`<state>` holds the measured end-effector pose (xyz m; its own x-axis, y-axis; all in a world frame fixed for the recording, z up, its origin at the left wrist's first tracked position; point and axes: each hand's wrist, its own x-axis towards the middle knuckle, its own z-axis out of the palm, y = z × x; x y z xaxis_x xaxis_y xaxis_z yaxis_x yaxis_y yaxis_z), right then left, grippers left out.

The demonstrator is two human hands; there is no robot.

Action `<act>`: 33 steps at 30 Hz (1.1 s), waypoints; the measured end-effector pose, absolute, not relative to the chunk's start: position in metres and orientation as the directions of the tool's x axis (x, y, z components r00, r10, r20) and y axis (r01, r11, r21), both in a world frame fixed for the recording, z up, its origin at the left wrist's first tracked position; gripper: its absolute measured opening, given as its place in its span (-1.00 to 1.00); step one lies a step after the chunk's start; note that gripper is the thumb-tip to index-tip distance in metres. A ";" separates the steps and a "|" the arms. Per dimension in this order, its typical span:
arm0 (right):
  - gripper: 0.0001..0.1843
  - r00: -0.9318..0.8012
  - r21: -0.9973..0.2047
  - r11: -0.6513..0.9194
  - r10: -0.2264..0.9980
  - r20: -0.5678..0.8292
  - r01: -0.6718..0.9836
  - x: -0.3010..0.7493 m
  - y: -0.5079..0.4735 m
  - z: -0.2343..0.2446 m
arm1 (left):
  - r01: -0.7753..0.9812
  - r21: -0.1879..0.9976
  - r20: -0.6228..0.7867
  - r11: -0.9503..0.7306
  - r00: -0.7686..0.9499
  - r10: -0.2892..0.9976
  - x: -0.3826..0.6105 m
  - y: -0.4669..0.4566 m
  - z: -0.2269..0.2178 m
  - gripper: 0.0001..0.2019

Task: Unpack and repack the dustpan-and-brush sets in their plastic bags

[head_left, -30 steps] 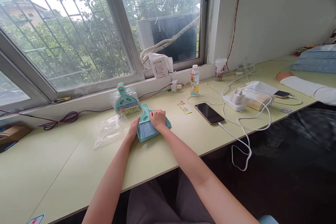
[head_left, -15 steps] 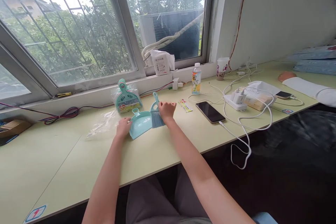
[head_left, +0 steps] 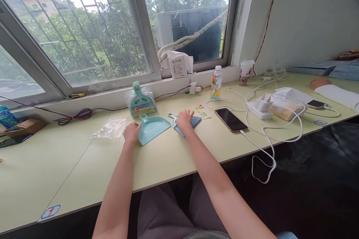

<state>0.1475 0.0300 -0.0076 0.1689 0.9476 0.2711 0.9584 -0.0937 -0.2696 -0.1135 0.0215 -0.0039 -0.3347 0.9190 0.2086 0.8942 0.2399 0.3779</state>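
Note:
A light teal dustpan (head_left: 153, 129) lies on the table with its looped handle pointing toward the window. My left hand (head_left: 131, 132) is closed on its left edge, fingers curled over the rim. To the right, a small hand brush (head_left: 195, 121) with blue-grey bristles lies flat, its teal handle pointing to the far left. My right hand (head_left: 184, 120) rests over the brush's middle with the fingers apart, covering part of it. Behind the dustpan stands another dustpan-and-brush set (head_left: 142, 101) in clear wrapping. A crumpled clear plastic bag (head_left: 110, 129) is left of my left hand.
A yellow label card (head_left: 202, 112), a phone (head_left: 231, 120) on a white cable and a drink bottle (head_left: 216, 83) are to the right. Beyond them are a power strip (head_left: 259, 110), a tissue pack (head_left: 286, 106) and another person's arm (head_left: 336, 95). A cardboard box (head_left: 28, 126) sits far left.
The brush has gone from upright against the dustpan's right side to lying flat, a little apart from it. My right hand's fist has loosened. My left hand stays at the dustpan.

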 end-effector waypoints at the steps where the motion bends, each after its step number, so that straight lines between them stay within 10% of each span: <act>1: -0.67 0.184 -0.266 -0.113 0.948 0.260 0.957 0.148 0.030 -0.007 | 0.896 0.367 0.207 0.248 -0.339 0.918 -0.113 0.021 -0.003 -0.77; 8: -0.74 0.240 -0.328 -0.128 0.914 0.326 0.936 0.154 0.028 -0.002 | 0.948 0.252 0.197 0.194 -0.247 0.949 -0.106 0.020 -0.002 -0.76; 13: -0.76 0.169 -0.492 0.045 0.909 0.381 0.869 0.144 0.027 0.004 | 0.972 0.226 0.236 -0.062 0.007 0.972 -0.073 0.012 -0.006 -0.71; 19: -0.85 -0.086 -0.414 0.232 0.936 0.342 0.880 0.125 0.021 0.001 | 0.875 0.254 0.304 -0.413 0.333 0.893 -0.039 0.004 -0.012 -0.73; 25: -0.80 -0.023 -0.472 0.154 0.962 0.272 0.868 0.128 0.026 -0.004 | 0.897 0.060 0.586 -0.438 0.324 0.743 -0.062 0.010 -0.011 -0.71; 33: -0.81 -0.104 -0.502 0.229 0.959 0.265 0.834 0.123 0.026 -0.008 | 0.887 -0.034 0.445 -0.460 0.426 0.788 -0.062 0.013 -0.013 -0.62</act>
<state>0.1227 0.0255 -0.0075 -0.1039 0.9588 0.2645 0.8340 0.2289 -0.5021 -0.0618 0.0127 -0.0133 0.4258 0.7875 0.4455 0.8871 -0.4604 -0.0341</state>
